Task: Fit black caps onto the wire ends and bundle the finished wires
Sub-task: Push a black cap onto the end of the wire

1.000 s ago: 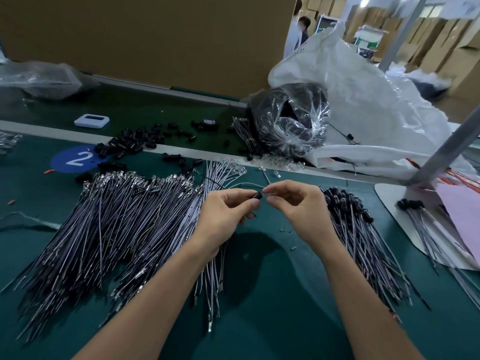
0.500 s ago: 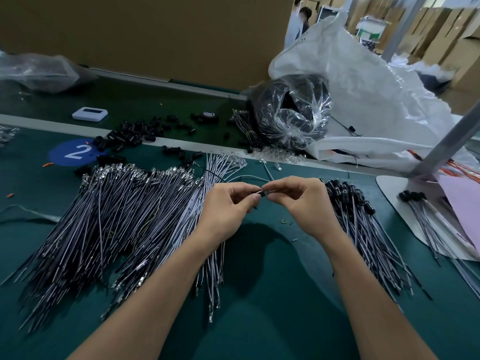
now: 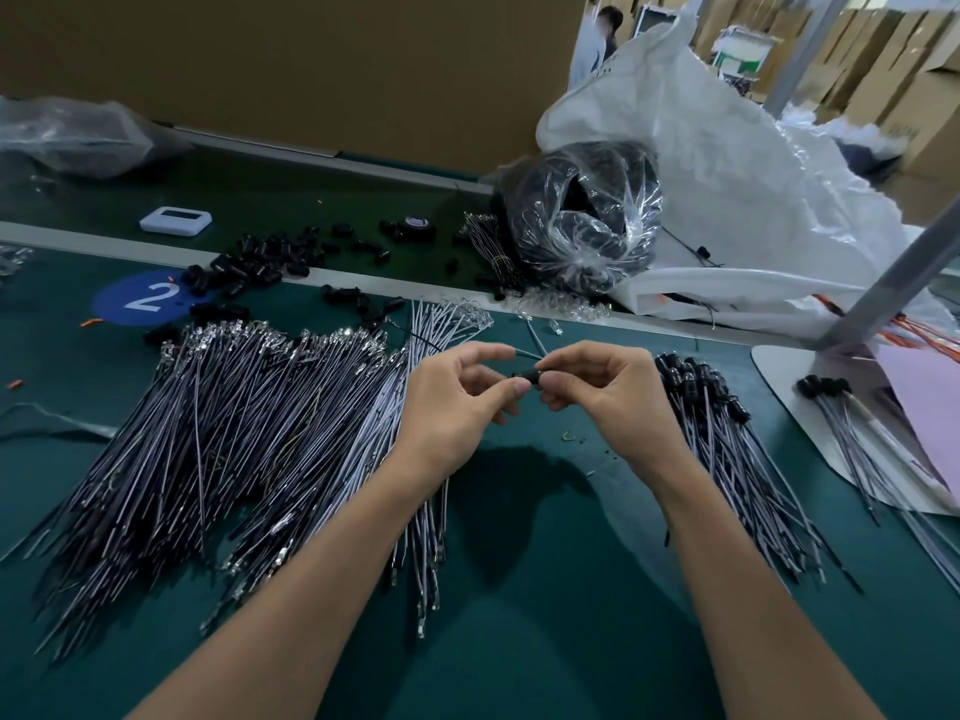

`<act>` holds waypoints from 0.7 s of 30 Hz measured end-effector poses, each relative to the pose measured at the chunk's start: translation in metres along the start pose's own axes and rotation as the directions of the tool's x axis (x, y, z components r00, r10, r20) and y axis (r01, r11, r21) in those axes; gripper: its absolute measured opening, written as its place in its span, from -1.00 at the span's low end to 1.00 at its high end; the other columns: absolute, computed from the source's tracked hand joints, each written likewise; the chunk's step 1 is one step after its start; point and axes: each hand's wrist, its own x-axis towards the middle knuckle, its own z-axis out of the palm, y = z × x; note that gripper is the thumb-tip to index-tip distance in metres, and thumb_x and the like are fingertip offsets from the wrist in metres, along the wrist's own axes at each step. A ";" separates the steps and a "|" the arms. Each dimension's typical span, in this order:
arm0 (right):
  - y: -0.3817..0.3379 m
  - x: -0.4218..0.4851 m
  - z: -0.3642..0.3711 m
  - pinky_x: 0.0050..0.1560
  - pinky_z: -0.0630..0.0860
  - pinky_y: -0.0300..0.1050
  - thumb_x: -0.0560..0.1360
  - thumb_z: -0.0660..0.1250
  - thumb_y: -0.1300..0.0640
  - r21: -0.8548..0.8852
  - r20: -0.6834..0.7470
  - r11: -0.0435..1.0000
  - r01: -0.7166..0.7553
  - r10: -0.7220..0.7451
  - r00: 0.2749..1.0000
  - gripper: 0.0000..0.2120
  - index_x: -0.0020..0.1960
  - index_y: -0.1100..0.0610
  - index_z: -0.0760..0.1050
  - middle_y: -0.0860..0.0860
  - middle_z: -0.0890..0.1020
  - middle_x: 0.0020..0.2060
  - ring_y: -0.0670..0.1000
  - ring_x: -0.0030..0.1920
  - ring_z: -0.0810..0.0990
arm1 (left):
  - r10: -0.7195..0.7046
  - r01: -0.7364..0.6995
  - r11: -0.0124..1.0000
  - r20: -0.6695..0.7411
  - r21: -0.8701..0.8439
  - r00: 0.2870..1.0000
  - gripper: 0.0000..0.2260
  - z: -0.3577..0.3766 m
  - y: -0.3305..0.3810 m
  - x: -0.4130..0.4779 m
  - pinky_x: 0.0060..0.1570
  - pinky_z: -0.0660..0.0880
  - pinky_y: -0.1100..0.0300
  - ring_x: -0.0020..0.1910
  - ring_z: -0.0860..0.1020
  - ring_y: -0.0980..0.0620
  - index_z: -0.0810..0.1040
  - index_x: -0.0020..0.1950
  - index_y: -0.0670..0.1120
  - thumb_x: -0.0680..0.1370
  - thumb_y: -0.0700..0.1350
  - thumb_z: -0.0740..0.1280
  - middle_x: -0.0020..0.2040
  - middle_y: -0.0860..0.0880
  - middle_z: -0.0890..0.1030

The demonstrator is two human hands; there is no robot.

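Pinching a black cap (image 3: 527, 377) at mid-frame in the closed fingertip grip of the left hand (image 3: 457, 394), while holding a thin wire (image 3: 535, 345) at the cap's mouth in the equally tight grip of the right hand (image 3: 610, 394), both just above the green bench (image 3: 545, 553). Working between a broad heap of uncapped wires (image 3: 234, 413) at left and a smaller heap of capped wires (image 3: 727, 439) at right, with loose caps (image 3: 260, 259) scattered upper left. Facing a clear plastic bag (image 3: 582, 215) at upper centre, stuffed with dark contents too blurred to tell, leaning against a white sack (image 3: 753, 174), and a flat white tray (image 3: 779, 366) at the right edge carrying a few more capped wires.
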 end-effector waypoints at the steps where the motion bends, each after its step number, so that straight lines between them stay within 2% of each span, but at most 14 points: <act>1: 0.000 0.000 -0.001 -0.28 0.56 -0.25 0.42 0.44 0.41 0.029 -0.002 1.000 -0.004 0.004 1.000 -0.83 -0.16 0.17 0.64 0.00 0.68 -0.39 -0.04 -0.39 0.62 | -0.010 0.010 0.999 -0.004 -0.047 1.000 -0.82 0.000 0.002 -0.001 -0.36 0.53 0.29 -0.37 0.65 0.05 0.63 0.02 -0.14 0.45 -0.30 0.47 -0.30 -0.10 0.70; 4: -0.001 0.000 -0.006 -0.31 0.55 -0.22 0.42 0.43 0.41 0.081 0.020 0.997 -0.012 0.010 1.000 -0.87 -0.16 0.21 0.64 0.05 0.66 -0.40 -0.01 -0.41 0.60 | -0.023 0.028 0.991 0.044 -0.130 0.999 -0.91 -0.001 0.005 -0.003 -0.36 0.57 0.27 -0.37 0.66 0.03 0.66 -0.08 -0.20 0.44 -0.34 0.46 -0.33 -0.10 0.69; 7: -0.001 -0.001 -0.009 -0.33 0.54 -0.24 0.41 0.41 0.42 0.110 0.073 0.994 -0.026 0.018 0.997 -0.86 -0.17 0.21 0.63 0.05 0.66 -0.41 -0.02 -0.42 0.60 | -0.012 0.024 0.992 0.097 -0.126 0.995 -0.92 -0.002 0.008 -0.003 -0.35 0.59 0.26 -0.39 0.66 0.03 0.65 -0.11 -0.23 0.45 -0.36 0.44 -0.35 -0.09 0.68; 10: -0.002 -0.003 -0.012 -0.34 0.53 -0.25 0.35 0.44 0.31 0.149 0.099 0.988 -0.039 0.024 0.995 -0.93 -0.16 0.22 0.63 0.07 0.65 -0.41 -0.02 -0.42 0.60 | 0.010 0.005 0.993 0.131 -0.114 0.991 -0.91 -0.004 0.011 -0.004 -0.33 0.59 0.26 -0.40 0.65 0.04 0.65 -0.11 -0.23 0.45 -0.38 0.43 -0.37 -0.08 0.67; 12: -0.002 -0.003 -0.013 -0.33 0.53 -0.25 0.32 0.44 0.25 0.160 0.115 0.986 -0.051 0.033 0.993 -0.89 -0.15 0.22 0.63 0.07 0.66 -0.40 -0.02 -0.42 0.60 | 0.023 -0.008 0.995 0.143 -0.100 0.989 -0.91 -0.005 0.012 -0.004 -0.33 0.59 0.26 -0.39 0.66 0.03 0.65 -0.09 -0.25 0.45 -0.39 0.43 -0.36 -0.09 0.68; 15: -0.001 -0.005 -0.015 -0.34 0.52 -0.26 0.37 0.43 0.35 0.142 0.139 0.988 -0.058 0.038 0.990 -0.92 -0.15 0.23 0.63 0.06 0.67 -0.40 -0.04 -0.43 0.59 | 0.019 -0.009 0.998 0.166 -0.063 0.986 -0.90 -0.006 0.012 -0.004 -0.31 0.60 0.24 -0.38 0.66 0.01 0.65 -0.06 -0.28 0.44 -0.38 0.44 -0.33 -0.14 0.68; 17: -0.001 -0.005 -0.015 -0.34 0.51 -0.26 0.41 0.41 0.43 0.086 0.147 0.994 -0.062 0.049 0.988 -0.87 -0.17 0.23 0.63 0.04 0.66 -0.42 -0.06 -0.43 0.57 | 0.012 -0.010 1.000 0.172 -0.011 0.985 -0.90 -0.007 0.012 -0.004 -0.31 0.61 0.22 -0.38 0.66 0.01 0.66 -0.06 -0.28 0.44 -0.37 0.45 -0.33 -0.15 0.67; 21: -0.004 -0.002 -0.015 -0.34 0.52 -0.26 0.43 0.40 0.43 0.051 0.131 0.997 -0.062 0.055 0.990 -0.89 -0.16 0.26 0.62 0.04 0.66 -0.42 -0.06 -0.42 0.56 | 0.034 -0.033 0.999 0.126 -0.007 0.991 -0.90 -0.003 0.012 -0.004 -0.29 0.63 0.20 -0.37 0.66 0.01 0.67 -0.06 -0.25 0.46 -0.36 0.44 -0.32 -0.14 0.67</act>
